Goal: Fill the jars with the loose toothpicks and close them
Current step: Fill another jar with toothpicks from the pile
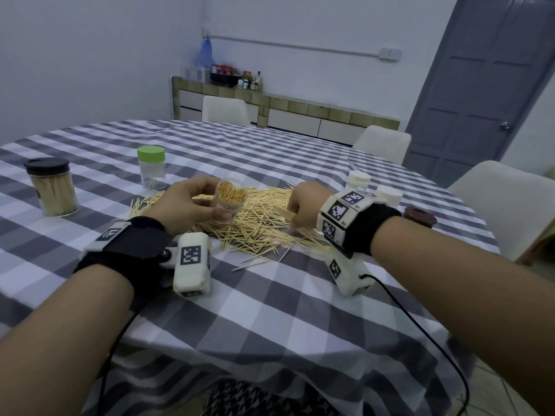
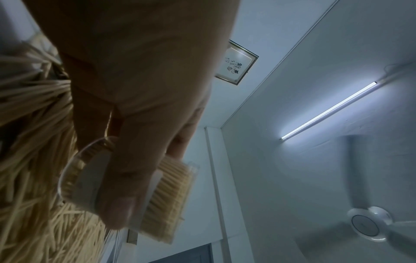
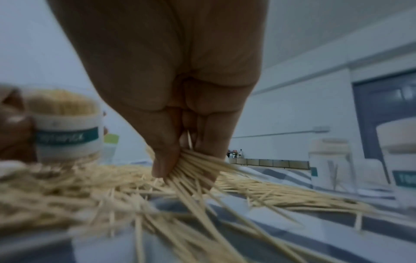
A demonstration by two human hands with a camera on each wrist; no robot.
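Head view: left hand (image 1: pixel 192 202) grips an open jar (image 1: pixel 229 202), packed with toothpicks, tilted above the loose pile (image 1: pixel 258 223) on the checked tablecloth (image 1: pixel 270 295). Right hand (image 1: pixel 303 205) pinches a bunch of toothpicks (image 3: pixel 198 165) from the pile. Around: black-lidded full jar (image 1: pixel 52 187) far left, green-lidded jar (image 1: pixel 151 166) behind, two white-lidded jars (image 1: pixel 359 180) partly hidden by the right wrist, brown lid (image 1: pixel 420 217) beside it.

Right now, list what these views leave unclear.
- Right hand: head view hides its fingers behind the hand's back.
- Open jar: label blurred in right wrist view; left hand covers it in left wrist view.
- White-lidded jars: contents hidden by right wrist band.
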